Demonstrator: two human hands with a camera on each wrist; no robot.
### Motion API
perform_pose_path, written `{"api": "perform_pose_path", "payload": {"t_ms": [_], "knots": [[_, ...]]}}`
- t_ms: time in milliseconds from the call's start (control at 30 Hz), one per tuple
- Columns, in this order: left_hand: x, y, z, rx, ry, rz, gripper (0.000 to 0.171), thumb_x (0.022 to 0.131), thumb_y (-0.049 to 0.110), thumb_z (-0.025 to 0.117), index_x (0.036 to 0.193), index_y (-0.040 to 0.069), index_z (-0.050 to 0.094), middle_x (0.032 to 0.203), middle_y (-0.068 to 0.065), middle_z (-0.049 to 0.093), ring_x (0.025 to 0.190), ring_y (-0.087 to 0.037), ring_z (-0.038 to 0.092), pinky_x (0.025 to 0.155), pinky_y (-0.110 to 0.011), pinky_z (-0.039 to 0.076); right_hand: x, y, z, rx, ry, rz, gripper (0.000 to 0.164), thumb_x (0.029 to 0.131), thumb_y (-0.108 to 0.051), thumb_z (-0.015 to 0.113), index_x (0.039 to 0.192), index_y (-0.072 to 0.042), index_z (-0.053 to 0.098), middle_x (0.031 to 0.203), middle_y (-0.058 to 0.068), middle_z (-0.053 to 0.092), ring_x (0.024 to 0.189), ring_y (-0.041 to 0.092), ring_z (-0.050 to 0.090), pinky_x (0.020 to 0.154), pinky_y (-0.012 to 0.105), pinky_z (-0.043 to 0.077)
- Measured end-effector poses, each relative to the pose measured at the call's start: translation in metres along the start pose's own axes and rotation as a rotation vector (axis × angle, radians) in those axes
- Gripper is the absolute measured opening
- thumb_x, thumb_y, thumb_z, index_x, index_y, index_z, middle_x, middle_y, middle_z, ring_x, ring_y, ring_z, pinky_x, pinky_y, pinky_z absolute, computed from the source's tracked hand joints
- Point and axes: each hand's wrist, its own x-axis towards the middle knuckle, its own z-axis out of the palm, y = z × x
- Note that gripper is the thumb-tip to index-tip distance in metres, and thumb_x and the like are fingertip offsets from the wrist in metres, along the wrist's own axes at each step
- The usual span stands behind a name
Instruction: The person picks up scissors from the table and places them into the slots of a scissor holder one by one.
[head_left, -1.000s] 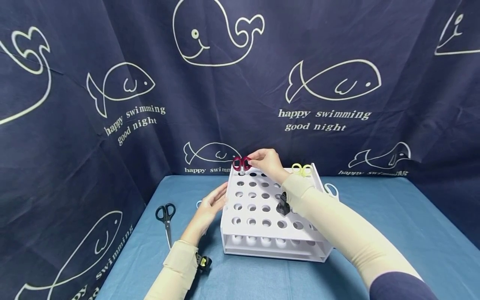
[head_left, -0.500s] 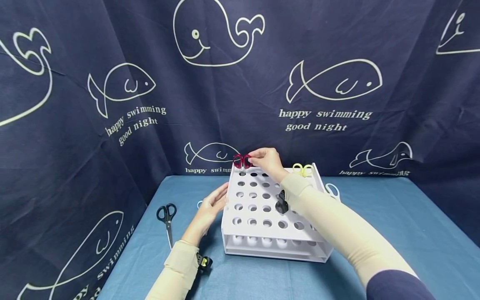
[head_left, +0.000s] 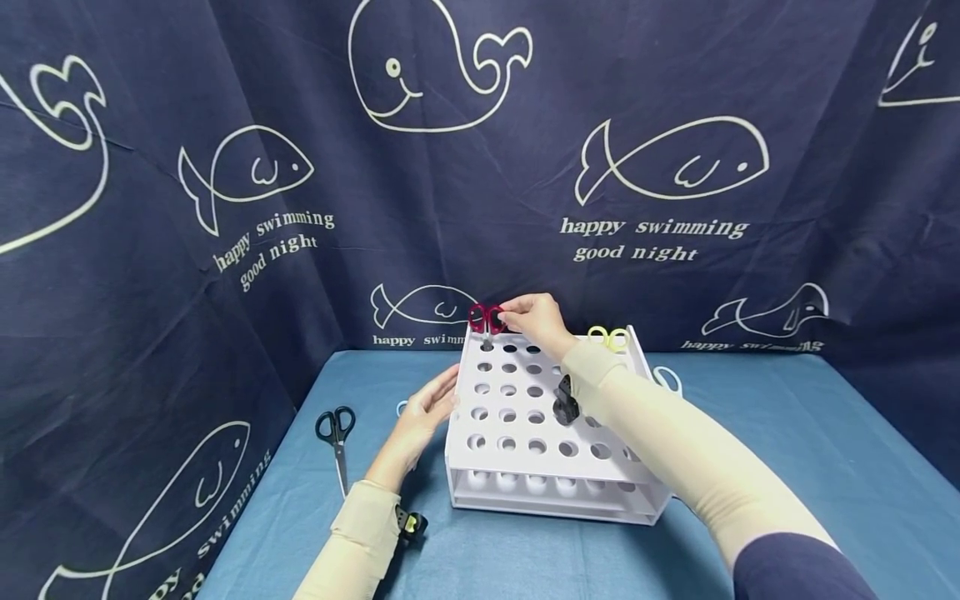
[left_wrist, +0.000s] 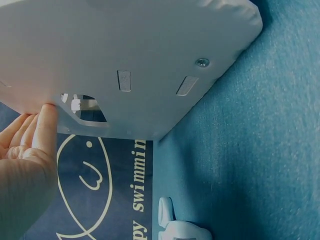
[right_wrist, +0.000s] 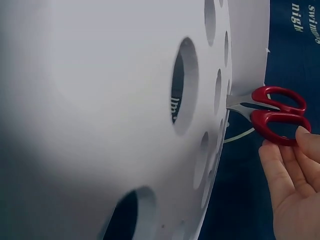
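Observation:
My right hand (head_left: 536,321) pinches one handle loop of the red scissors (right_wrist: 280,116) between thumb and fingers. Their metal blades point down into a hole at the back left corner of the white rack (head_left: 517,429); the blade tips are hidden inside. In the head view the red loops stand just above the rack's back edge. My left hand (head_left: 423,417) rests against the rack's left side, and its straight fingers touch the panel beside a cut-out in the left wrist view. Yellow scissors (head_left: 608,338) stand upright in the back right of the rack.
Black scissors (head_left: 335,427) lie on the blue cloth (head_left: 510,558) left of the rack. Light blue scissors (left_wrist: 182,227) lie close by its left side, mostly behind my left hand. Another pale blue handle (head_left: 667,381) shows at the right. A dark printed curtain (head_left: 450,208) hangs behind.
My right hand has raised the red scissors slightly, and more of the blades shows above the hole. My left hand has stayed against the rack's side.

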Motion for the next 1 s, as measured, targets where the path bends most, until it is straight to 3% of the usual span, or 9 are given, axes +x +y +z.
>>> {"api": "perform_pose_path", "payload": {"t_ms": [233, 433, 700, 1000], "knots": [[-0.002, -0.002, 0.002, 0.008, -0.017, -0.013, 0.053, 0.099, 0.016, 0.055, 0.149, 0.011, 0.038, 0.153, -0.012, 0.039, 0.14, -0.024, 0.038, 0.109, -0.036, 0.042, 0.001, 0.006, -0.002, 0.026, -0.008, 0.025, 0.023, 0.086, -0.003, 0.07, 0.108, 0.007, 0.07, 0.108, 0.022, 0.07, 0.087, 0.019, 0.071, 0.085, 0.035, 0.058], [-0.001, -0.001, 0.0, 0.016, 0.0, -0.006, 0.053, 0.099, 0.016, 0.054, 0.149, 0.01, 0.037, 0.152, -0.012, 0.04, 0.14, -0.025, 0.039, 0.108, -0.037, 0.042, 0.002, 0.004, -0.006, 0.031, -0.026, 0.012, 0.024, 0.086, -0.003, 0.071, 0.107, 0.006, 0.071, 0.108, 0.023, 0.07, 0.081, 0.01, 0.07, 0.082, 0.031, 0.058], [-0.001, 0.002, -0.001, 0.014, -0.007, -0.002, 0.053, 0.1, 0.017, 0.054, 0.149, 0.011, 0.037, 0.153, -0.012, 0.04, 0.14, -0.024, 0.04, 0.109, -0.037, 0.042, 0.002, 0.0, -0.014, -0.008, -0.031, 0.022, 0.024, 0.087, -0.005, 0.07, 0.109, 0.005, 0.07, 0.109, 0.022, 0.07, 0.093, 0.022, 0.072, 0.082, 0.028, 0.058], [-0.002, 0.004, 0.0, 0.018, -0.001, -0.008, 0.052, 0.099, 0.016, 0.055, 0.149, 0.012, 0.039, 0.152, -0.011, 0.041, 0.139, -0.023, 0.041, 0.109, -0.038, 0.042, -0.001, -0.001, -0.019, -0.002, -0.034, 0.005, 0.026, 0.086, -0.005, 0.071, 0.11, 0.006, 0.07, 0.109, 0.023, 0.07, 0.088, 0.018, 0.072, 0.081, 0.027, 0.058]]}}
